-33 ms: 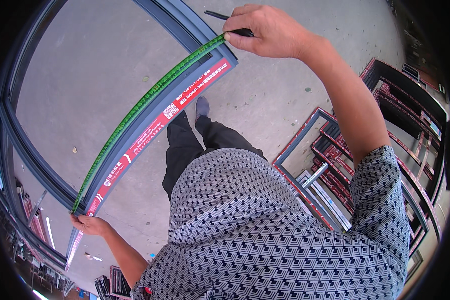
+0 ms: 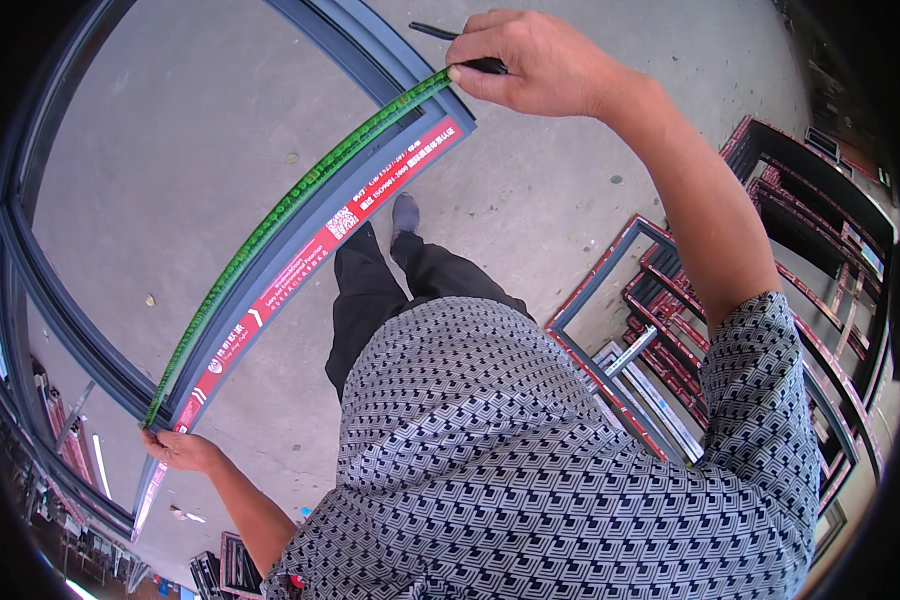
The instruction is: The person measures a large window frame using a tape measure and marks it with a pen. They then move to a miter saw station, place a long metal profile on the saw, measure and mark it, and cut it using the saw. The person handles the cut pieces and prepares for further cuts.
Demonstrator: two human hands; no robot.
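Observation:
A green tape measure [image 2: 260, 237] is stretched along the near rail of a grey window frame [image 2: 390, 160]. My left hand [image 2: 182, 450] pinches the tape's lower end by the frame's lower left corner. At the upper right corner, my right hand [image 2: 530, 62] is closed on the other end, its thumb against the blade. Something black [image 2: 485, 65] shows under those fingers, and a slim black stick-like piece [image 2: 433, 30] juts out past them; I cannot make out its kind. A red and white printed film [image 2: 280, 283] covers the rail's outer face.
More frames with red film [image 2: 610, 262] stand stacked to my right, with pale profile lengths [image 2: 655, 400] among them. Another dark frame [image 2: 25, 270] adjoins on the left. Grey concrete floor [image 2: 570, 190] lies below, and my shoe [image 2: 405, 215] is close to the rail.

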